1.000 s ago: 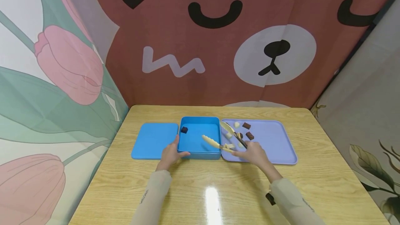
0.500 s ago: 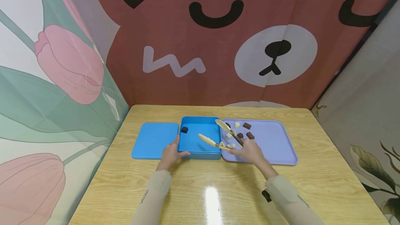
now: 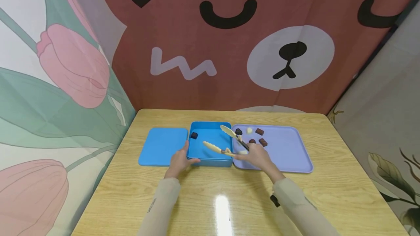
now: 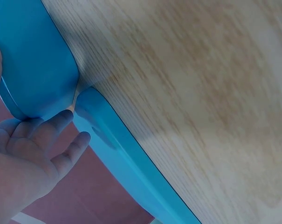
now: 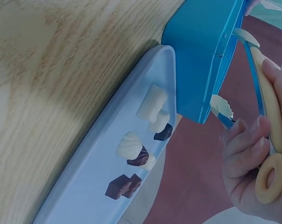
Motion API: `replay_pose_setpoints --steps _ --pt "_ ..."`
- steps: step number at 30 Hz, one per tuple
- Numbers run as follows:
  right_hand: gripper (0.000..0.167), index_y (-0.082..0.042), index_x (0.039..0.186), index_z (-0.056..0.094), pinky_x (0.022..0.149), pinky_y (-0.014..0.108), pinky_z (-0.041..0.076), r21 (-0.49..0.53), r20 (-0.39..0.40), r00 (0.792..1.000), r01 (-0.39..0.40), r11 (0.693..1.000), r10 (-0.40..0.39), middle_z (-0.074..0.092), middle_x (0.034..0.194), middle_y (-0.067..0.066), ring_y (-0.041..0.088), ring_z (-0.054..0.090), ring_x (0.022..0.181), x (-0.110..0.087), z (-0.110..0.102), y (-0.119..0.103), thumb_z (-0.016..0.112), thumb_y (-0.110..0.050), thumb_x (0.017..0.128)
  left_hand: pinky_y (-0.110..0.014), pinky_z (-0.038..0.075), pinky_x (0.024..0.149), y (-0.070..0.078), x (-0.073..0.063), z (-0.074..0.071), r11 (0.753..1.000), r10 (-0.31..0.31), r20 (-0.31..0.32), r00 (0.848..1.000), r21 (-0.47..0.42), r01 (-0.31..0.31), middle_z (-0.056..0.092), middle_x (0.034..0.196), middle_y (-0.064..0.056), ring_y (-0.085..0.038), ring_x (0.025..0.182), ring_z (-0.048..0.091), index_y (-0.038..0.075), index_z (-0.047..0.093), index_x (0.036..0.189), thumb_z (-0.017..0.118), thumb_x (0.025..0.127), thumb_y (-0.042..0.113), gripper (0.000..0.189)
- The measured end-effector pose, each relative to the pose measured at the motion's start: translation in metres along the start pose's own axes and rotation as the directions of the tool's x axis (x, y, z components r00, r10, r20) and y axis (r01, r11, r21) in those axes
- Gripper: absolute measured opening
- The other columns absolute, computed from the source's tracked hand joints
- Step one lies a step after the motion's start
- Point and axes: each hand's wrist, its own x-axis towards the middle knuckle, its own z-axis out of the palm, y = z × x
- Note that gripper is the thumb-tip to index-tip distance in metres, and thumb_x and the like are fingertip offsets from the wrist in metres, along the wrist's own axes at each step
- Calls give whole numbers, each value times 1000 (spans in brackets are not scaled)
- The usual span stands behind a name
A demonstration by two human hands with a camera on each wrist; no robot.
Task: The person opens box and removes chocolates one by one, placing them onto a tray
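My left hand (image 3: 178, 161) holds the near left corner of an open blue box (image 3: 210, 162), thumb along the front wall and fingers at the left side. One dark chocolate (image 3: 194, 135) lies inside by the left wall. My right hand (image 3: 257, 156) grips a pair of cream-tipped tongs (image 5: 270, 93). Their two arms are spread apart above the box, with nothing seen between the tips. Beside the box, a lilac tray (image 3: 288, 156) bears several chocolates, among them a white shell-shaped one (image 5: 129, 145) and a brown block (image 5: 117, 186).
A flat blue lid (image 3: 162, 146) lies left of the box, close to its wall. Box and tray stand side by side on the wooden table (image 3: 193, 199). Printed cloths, one with a bear face (image 3: 262, 94), hang behind and at the sides.
My right hand has carried the spread tongs leftward from over the tray to over the box. The left hand stays on the box, and the chocolate inside has not moved.
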Motion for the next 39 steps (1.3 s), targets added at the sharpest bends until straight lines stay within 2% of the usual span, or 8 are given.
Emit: replay_pose_setpoints --steps 3,8,12,16,22,28,34,39 --pt "45 -9 64 51 40 25 25 -6 4 1000 23 1000 -23 32 52 -3 11 29 46 4 3 -1 75 -47 66 -32 44 59 1 -1 0 1000 -3 0 1000 4 3 54 111 -25 -28 80 58 -1 21 141 72 69 46 100" --pt "46 -9 69 53 40 26 26 -38 15 998 58 998 -57 36 52 -1 11 33 45 9 5 -5 74 -49 66 -38 47 69 3 -2 -2 1000 0 -2 1000 1 0 44 127 -25 -35 97 55 -1 21 141 72 69 45 100" --pt "51 -6 74 55 39 25 27 -79 35 998 53 995 -50 37 52 1 12 35 44 15 7 -9 73 -54 64 -43 46 79 3 -3 -2 1000 0 -2 1000 -8 0 40 131 -24 -36 107 49 -1 20 141 71 70 45 99" --pt "56 -3 81 57 39 25 28 -89 58 998 40 995 -35 40 53 2 13 38 45 21 9 -10 73 -54 63 -43 45 81 3 -2 -2 1000 -6 1 1000 -4 6 39 132 -24 -36 110 47 -1 20 141 71 70 45 99" --pt "75 3 108 58 40 26 29 -50 97 995 24 998 -19 41 55 2 14 41 47 28 12 -8 75 -54 61 -43 46 80 3 -1 -1 1000 -13 1 1000 1 13 39 133 -23 -36 110 47 0 20 141 72 69 45 100" --pt "94 5 123 49 46 27 34 -79 117 991 68 995 -58 49 61 4 14 45 51 31 13 -9 76 -56 57 -44 44 83 2 0 0 1000 -17 1 1000 -2 17 38 134 -22 -36 112 46 0 20 141 72 69 45 100" --pt "88 5 127 45 47 28 36 -81 141 989 55 995 -43 55 69 7 15 47 51 36 14 -11 78 -45 62 -45 42 85 2 0 0 1000 -10 2 1000 -8 10 37 134 -23 -37 114 44 -2 20 141 73 69 44 100" --pt "76 3 118 53 47 28 37 -95 143 988 77 992 -63 57 73 7 15 48 56 45 19 -12 79 -42 63 -45 41 87 1 0 1 1000 -15 3 1000 -12 15 35 135 -23 -37 116 42 -1 20 141 73 69 43 99"
